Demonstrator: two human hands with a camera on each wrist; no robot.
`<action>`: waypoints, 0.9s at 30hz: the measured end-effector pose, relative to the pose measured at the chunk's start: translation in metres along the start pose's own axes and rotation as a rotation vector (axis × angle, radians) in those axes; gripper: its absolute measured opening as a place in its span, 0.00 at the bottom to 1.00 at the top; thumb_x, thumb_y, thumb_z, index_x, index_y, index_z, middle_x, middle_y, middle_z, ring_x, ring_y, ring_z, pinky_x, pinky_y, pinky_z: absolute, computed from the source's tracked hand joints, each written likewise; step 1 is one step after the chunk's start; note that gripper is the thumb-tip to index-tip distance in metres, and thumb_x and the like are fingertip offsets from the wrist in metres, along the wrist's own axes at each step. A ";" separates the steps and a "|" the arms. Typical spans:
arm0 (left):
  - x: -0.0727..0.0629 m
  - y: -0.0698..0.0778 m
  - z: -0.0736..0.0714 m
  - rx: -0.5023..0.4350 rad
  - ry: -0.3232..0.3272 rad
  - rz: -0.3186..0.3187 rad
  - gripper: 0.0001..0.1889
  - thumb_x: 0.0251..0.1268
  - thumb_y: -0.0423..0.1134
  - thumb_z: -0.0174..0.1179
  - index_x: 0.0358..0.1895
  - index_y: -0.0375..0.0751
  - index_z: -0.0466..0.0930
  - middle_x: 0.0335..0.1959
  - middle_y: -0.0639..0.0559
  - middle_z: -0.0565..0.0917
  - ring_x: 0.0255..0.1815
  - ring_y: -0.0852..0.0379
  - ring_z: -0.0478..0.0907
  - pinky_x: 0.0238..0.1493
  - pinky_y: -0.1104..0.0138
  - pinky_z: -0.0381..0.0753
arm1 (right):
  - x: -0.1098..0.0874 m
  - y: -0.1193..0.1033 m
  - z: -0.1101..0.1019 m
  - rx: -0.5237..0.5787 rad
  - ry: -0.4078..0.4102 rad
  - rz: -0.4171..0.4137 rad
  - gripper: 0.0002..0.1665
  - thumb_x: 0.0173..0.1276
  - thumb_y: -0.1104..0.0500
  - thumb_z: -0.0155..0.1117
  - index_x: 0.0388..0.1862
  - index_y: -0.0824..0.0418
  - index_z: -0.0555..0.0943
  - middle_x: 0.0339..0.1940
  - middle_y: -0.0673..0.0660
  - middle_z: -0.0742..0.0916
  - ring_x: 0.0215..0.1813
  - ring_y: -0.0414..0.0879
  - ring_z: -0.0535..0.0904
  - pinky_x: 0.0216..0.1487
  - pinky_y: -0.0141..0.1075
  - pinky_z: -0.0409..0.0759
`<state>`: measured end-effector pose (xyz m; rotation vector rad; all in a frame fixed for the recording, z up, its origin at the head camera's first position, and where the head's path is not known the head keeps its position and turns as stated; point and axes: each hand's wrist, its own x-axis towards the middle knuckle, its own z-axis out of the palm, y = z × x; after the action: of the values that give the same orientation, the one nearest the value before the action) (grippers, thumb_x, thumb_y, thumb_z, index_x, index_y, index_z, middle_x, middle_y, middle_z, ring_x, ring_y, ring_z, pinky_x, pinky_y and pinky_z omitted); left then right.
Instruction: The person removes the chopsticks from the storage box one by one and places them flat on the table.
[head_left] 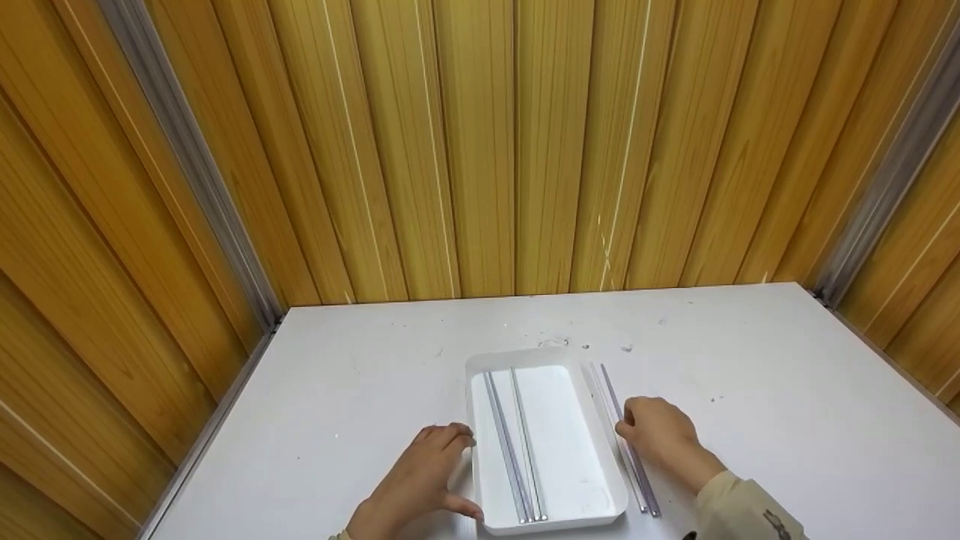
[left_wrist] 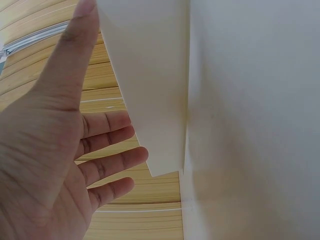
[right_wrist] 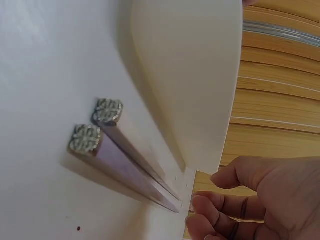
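A white tray [head_left: 567,427] lies lengthwise on the white table, with several slim metallic chopsticks [head_left: 524,439] along its left half. My left hand [head_left: 420,474] rests against the tray's left side; the left wrist view shows its fingers fairly straight along the wall [left_wrist: 150,75]. Outside the right wall lie two more chopsticks [head_left: 642,480], one purple, one paler pinkish. Their patterned silvery ends [right_wrist: 86,139] face the camera in the right wrist view. My right hand [head_left: 660,429] is right beside these two, fingers bent, a gap showing between thumb and forefinger.
The white table [head_left: 360,375] extends around the tray on all sides, with a few dark specks and scuffs [head_left: 553,342] behind it. Wood-patterned panels [head_left: 480,150] stand at the back and both sides, with grey metal posts [head_left: 202,172] in the corners.
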<state>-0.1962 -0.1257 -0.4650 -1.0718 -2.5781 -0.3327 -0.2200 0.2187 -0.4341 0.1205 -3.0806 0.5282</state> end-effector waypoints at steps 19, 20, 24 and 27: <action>0.001 0.000 0.002 -0.013 -0.019 -0.014 0.46 0.32 0.72 0.64 0.52 0.38 0.78 0.55 0.51 0.78 0.54 0.55 0.76 0.62 0.61 0.76 | 0.004 -0.020 -0.001 0.024 0.053 -0.036 0.07 0.63 0.58 0.60 0.26 0.60 0.78 0.20 0.50 0.80 0.21 0.42 0.71 0.20 0.31 0.69; 0.001 -0.001 0.002 -0.015 -0.020 -0.015 0.46 0.32 0.72 0.64 0.52 0.38 0.78 0.55 0.51 0.78 0.54 0.55 0.76 0.63 0.61 0.75 | 0.004 -0.021 -0.001 0.022 0.057 -0.041 0.07 0.63 0.58 0.60 0.27 0.60 0.79 0.20 0.51 0.81 0.21 0.42 0.71 0.20 0.31 0.70; 0.001 -0.001 0.002 -0.005 -0.014 -0.010 0.46 0.32 0.72 0.64 0.52 0.39 0.78 0.55 0.52 0.78 0.54 0.55 0.76 0.63 0.61 0.75 | 0.004 -0.028 0.001 0.026 0.064 -0.053 0.07 0.62 0.59 0.61 0.28 0.61 0.80 0.20 0.51 0.82 0.21 0.42 0.71 0.21 0.31 0.73; 0.001 -0.001 0.002 -0.001 -0.012 -0.009 0.46 0.32 0.72 0.64 0.52 0.39 0.78 0.55 0.52 0.78 0.53 0.55 0.76 0.63 0.61 0.75 | 0.003 -0.033 0.003 0.037 0.069 -0.060 0.06 0.62 0.60 0.62 0.27 0.61 0.80 0.20 0.51 0.82 0.20 0.41 0.71 0.21 0.31 0.73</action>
<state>-0.1979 -0.1250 -0.4664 -1.0656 -2.5938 -0.3304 -0.2208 0.1865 -0.4256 0.1900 -2.9910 0.5748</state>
